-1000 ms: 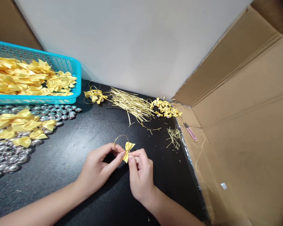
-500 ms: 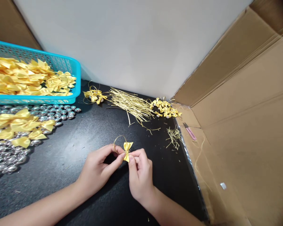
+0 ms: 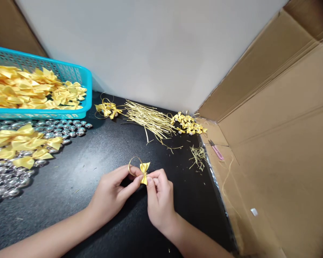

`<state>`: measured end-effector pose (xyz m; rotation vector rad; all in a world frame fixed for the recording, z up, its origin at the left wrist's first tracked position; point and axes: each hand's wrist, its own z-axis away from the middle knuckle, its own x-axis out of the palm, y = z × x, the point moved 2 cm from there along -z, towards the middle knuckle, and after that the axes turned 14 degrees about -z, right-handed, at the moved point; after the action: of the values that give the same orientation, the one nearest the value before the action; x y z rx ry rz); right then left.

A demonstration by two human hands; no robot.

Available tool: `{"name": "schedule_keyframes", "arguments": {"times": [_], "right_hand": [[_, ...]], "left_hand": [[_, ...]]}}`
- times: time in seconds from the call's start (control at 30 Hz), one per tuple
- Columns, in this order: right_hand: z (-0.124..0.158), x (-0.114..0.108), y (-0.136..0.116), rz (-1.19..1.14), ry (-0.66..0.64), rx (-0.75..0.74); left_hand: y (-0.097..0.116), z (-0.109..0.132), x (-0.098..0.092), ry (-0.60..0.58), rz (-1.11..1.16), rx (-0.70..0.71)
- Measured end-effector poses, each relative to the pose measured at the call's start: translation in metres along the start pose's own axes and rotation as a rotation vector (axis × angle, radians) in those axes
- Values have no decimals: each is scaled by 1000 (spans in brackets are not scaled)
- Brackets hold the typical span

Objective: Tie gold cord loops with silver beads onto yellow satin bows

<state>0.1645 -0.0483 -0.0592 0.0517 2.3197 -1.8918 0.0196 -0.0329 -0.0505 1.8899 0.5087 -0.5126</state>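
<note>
A small yellow bow (image 3: 144, 168) with a loop of gold cord (image 3: 135, 159) is held above the black table (image 3: 97, 161). My left hand (image 3: 114, 190) pinches the bow from the left between thumb and index finger, and the loop stands up over those fingertips. On the other side, my right hand (image 3: 160, 200) has its thumb and index finger pressed together at the bow's right edge. What lies between the right fingertips is too small to make out; both hands' fingertips almost meet there.
At the left, a blue basket (image 3: 87, 89) holds many yellow bows, with silver beads (image 3: 13, 179) and more bows (image 3: 27, 139) before it. Gold cord pieces (image 3: 148, 118) lie between two groups of finished-looking bows (image 3: 107, 108). Cord scraps (image 3: 198, 156) and pink snips (image 3: 217, 152) are at right.
The bow and its cord loop have shifted very slightly left and tilted a little. Both hands keep nearly the same pinch and place.
</note>
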Motion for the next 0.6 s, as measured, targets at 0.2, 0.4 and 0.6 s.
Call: {"name": "schedule_keyframes", "arguments": {"times": [0.2,0.4,0.6], "right_hand": [[1,-1,2,2,1,15],[2,0,1,4,6,29],[0,-1,-1,10,11,27]], "left_hand": [[-1,1,0,7,-18,21],[1,1,-1,12,-24,46],[2,2,-1,30,-26,79]]}}
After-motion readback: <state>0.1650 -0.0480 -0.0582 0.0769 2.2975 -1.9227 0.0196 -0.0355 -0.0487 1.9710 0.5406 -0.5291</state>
